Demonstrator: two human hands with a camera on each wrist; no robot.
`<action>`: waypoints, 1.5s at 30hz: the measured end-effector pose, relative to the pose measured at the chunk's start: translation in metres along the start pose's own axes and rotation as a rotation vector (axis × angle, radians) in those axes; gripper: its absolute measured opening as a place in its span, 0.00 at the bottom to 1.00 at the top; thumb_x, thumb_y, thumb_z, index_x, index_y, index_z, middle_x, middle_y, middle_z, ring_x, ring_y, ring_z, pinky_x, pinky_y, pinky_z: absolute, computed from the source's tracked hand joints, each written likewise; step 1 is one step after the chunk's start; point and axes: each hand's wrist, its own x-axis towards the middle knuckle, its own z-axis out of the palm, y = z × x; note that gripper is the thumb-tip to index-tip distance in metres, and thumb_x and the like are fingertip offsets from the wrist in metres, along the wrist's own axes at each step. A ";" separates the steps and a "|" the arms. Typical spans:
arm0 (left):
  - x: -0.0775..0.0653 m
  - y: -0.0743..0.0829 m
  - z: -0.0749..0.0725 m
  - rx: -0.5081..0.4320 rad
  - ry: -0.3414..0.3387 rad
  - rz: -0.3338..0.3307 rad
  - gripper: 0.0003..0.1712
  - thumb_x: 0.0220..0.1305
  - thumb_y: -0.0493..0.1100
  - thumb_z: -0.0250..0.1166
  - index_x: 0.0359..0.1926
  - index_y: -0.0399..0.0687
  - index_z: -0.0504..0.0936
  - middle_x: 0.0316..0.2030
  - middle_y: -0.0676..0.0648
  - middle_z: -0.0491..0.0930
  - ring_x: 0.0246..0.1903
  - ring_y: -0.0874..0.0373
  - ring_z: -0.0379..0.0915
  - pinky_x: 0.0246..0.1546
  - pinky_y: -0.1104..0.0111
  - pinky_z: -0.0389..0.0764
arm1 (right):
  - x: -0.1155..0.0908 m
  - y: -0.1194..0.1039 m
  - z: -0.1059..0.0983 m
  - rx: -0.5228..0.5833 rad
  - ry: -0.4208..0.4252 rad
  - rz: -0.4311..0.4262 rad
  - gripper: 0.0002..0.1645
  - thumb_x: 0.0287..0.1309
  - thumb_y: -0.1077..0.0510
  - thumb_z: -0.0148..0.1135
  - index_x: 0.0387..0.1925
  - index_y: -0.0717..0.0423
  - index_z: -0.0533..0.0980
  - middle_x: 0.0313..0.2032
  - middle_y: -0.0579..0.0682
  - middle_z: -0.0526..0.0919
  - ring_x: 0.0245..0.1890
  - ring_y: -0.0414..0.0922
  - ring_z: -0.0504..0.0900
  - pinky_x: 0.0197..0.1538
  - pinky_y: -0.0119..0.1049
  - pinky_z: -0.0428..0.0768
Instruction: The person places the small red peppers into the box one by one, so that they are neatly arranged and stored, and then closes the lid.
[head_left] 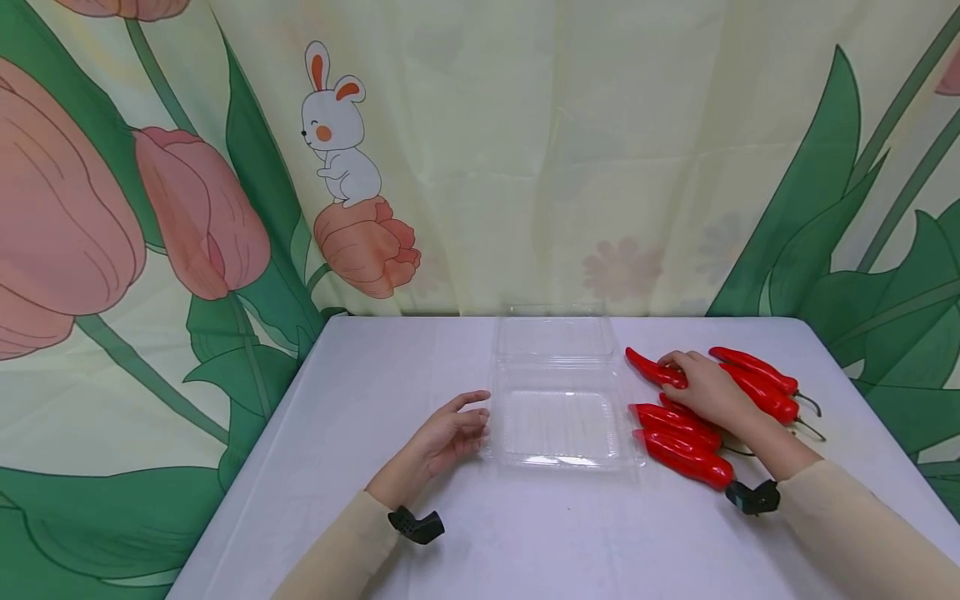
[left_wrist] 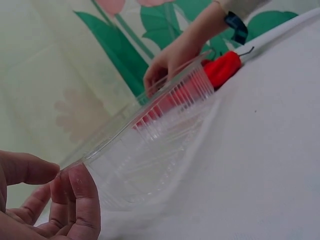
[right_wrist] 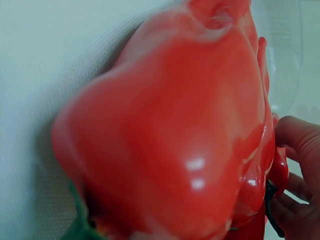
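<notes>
A clear plastic clamshell box [head_left: 558, 427] lies on the table, its lid [head_left: 555, 337] folded back towards the curtain. My left hand [head_left: 447, 437] is at the box's left side; in the left wrist view thumb and fingers [left_wrist: 84, 187] pinch the rim's corner. Right of the box, my right hand [head_left: 705, 387] grips a long red chili pepper [head_left: 651, 368] from above, its narrow tip pointing left. Two more peppers, one glossy pepper [head_left: 688, 460] among them, lie below that hand. Close in the right wrist view, a large red pepper [right_wrist: 165, 130] covers much of the hand's surroundings.
On the far right lie two further peppers, an upper pepper [head_left: 753, 369] and a lower pepper [head_left: 761, 396], stems to the right. A white cloth covers the table [head_left: 525, 533]. Behind its back edge hangs a printed curtain [head_left: 510, 167].
</notes>
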 end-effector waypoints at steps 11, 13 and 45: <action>0.001 0.000 0.000 0.001 -0.005 -0.004 0.28 0.70 0.32 0.61 0.70 0.41 0.70 0.36 0.52 0.78 0.33 0.60 0.76 0.34 0.72 0.83 | -0.001 -0.003 -0.001 0.066 0.049 0.023 0.45 0.48 0.56 0.80 0.65 0.66 0.69 0.57 0.71 0.77 0.51 0.65 0.80 0.42 0.52 0.89; 0.000 0.000 0.000 0.000 -0.007 -0.013 0.28 0.70 0.31 0.61 0.70 0.41 0.70 0.35 0.51 0.78 0.32 0.60 0.76 0.33 0.72 0.83 | -0.001 -0.002 -0.002 0.072 0.056 0.026 0.46 0.47 0.55 0.80 0.65 0.65 0.69 0.58 0.71 0.77 0.50 0.64 0.81 0.42 0.52 0.89; -0.001 0.001 0.003 -0.020 -0.009 -0.027 0.28 0.69 0.30 0.59 0.69 0.42 0.69 0.34 0.51 0.76 0.29 0.61 0.74 0.30 0.72 0.82 | -0.005 -0.023 -0.014 0.091 0.168 0.058 0.38 0.54 0.59 0.72 0.65 0.65 0.69 0.58 0.70 0.77 0.50 0.63 0.80 0.48 0.56 0.87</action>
